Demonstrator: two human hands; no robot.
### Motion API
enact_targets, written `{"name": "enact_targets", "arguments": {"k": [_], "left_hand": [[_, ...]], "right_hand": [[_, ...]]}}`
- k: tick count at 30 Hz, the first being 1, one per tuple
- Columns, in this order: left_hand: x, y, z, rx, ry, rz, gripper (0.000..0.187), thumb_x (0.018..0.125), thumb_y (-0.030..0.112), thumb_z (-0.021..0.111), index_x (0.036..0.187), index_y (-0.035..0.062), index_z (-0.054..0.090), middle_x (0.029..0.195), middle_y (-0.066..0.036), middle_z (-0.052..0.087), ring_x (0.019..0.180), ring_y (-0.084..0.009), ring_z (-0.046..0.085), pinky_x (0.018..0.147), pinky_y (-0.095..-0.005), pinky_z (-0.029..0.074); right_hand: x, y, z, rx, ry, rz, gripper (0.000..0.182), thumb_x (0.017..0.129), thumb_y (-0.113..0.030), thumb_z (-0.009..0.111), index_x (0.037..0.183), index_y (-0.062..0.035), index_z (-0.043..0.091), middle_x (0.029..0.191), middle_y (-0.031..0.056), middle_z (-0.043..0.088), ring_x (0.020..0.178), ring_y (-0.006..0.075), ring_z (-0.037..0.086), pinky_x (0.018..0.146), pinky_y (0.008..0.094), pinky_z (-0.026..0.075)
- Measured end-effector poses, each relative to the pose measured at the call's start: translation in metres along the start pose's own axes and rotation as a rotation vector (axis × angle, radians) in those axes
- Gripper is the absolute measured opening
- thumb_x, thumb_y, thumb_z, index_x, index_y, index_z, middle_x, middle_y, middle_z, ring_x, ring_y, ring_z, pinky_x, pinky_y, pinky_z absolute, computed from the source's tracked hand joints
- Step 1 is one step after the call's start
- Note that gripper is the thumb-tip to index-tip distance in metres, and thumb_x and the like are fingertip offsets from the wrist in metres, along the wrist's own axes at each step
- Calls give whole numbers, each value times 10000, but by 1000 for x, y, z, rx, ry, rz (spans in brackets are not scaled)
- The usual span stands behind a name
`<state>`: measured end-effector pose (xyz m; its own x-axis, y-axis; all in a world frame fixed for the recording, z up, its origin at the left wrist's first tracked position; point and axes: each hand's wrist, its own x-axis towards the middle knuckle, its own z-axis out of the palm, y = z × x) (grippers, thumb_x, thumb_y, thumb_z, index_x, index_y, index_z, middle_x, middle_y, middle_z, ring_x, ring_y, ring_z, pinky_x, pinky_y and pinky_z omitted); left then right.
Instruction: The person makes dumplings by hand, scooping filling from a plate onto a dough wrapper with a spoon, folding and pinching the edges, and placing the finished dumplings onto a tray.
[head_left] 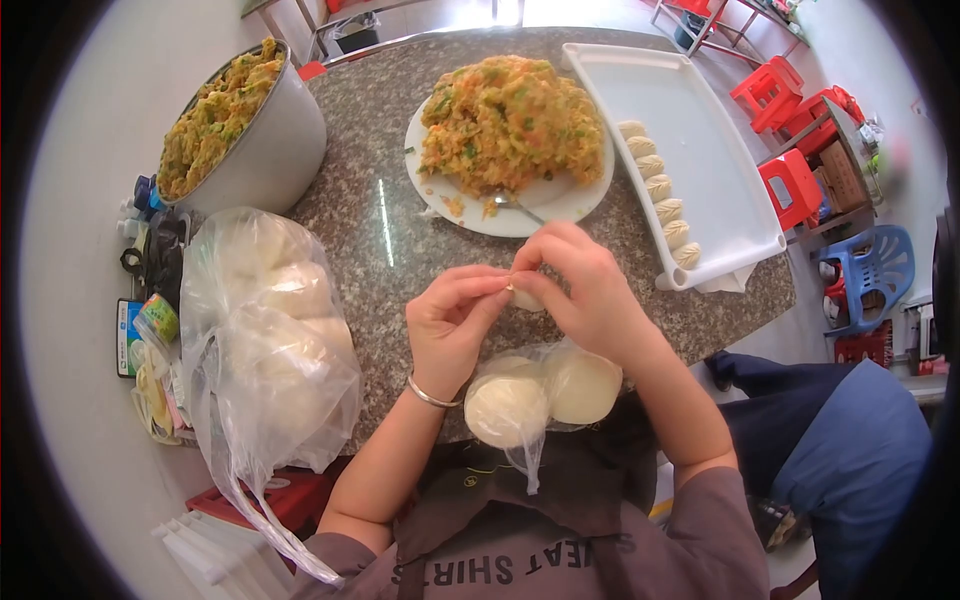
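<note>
Between the fingertips of both my hands is a small pale dumpling [526, 299], mostly hidden behind the right fingers. My left hand [452, 312], with a bangle on its wrist, pinches the dumpling's edge from the left. The fingers of my right hand [572, 278] are closed on it from the other side. Just below the hands, two stacks of round dough wrappers [506, 402] lie partly in clear plastic at the table's near edge. Beyond the hands, a white plate [462, 214] bears a heap of orange-green filling [512, 130], with a metal spoon [521, 211] at its near side.
A white tray [705, 150] at the right holds a row of pleated dumplings [657, 187] along its left side. On the left stand a large metal pot [290, 135] of filling and a clear bag [270, 340] with more pale dough rounds. Another person's leg [840, 440] is at the right.
</note>
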<state>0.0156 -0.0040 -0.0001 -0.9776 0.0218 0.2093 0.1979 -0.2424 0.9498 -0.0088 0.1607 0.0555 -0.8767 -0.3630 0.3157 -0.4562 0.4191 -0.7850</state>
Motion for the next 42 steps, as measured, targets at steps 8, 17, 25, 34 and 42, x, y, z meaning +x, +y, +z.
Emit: {"name": "enact_targets", "arguments": {"k": [8, 17, 25, 34, 42], "left_hand": [[1, 1, 1, -72, 21, -35, 143, 826, -56, 645, 962, -12, 649, 1035, -108, 629, 932, -154, 613, 808, -271, 514], [2, -4, -3, -611, -34, -387, 92, 934, 91, 557, 1019, 69, 581, 1051, -61, 624, 996, -172, 612, 887, -391, 536], [1, 0, 2, -551, -40, -323, 92, 934, 81, 553, 1026, 76, 558, 1095, -64, 612, 1024, -179, 604, 864, -376, 540], [0, -2, 0, -432, -36, -303, 123, 935, 57, 532, 1058, 58, 541, 1123, -81, 596, 1037, -190, 598, 866, -378, 540], [4, 5, 0, -528, -82, -459, 320, 962, 127, 505, 1254, -2, 488, 1171, -122, 596, 1062, -232, 613, 875, -326, 541]], "right_hand": [[-3, 5, 10, -2, 98, -56, 80, 807, -57, 637, 839, 0, 590, 826, 126, 564, 812, 303, 557, 725, 374, 457], [0, 4, 15, 171, 101, 70, 91, 829, -66, 618, 865, 3, 572, 826, 116, 559, 807, 294, 564, 728, 364, 454], [-1, 10, 20, 48, 90, 11, 102, 822, -92, 626, 847, -16, 563, 835, 110, 551, 824, 303, 542, 768, 376, 422], [-2, 8, 20, -14, 126, -17, 105, 816, -97, 639, 828, -18, 571, 808, 106, 559, 814, 302, 547, 773, 382, 418], [-4, 14, 8, 35, 252, 57, 66, 826, -52, 627, 867, -7, 600, 812, 105, 582, 780, 272, 576, 725, 353, 454]]}}
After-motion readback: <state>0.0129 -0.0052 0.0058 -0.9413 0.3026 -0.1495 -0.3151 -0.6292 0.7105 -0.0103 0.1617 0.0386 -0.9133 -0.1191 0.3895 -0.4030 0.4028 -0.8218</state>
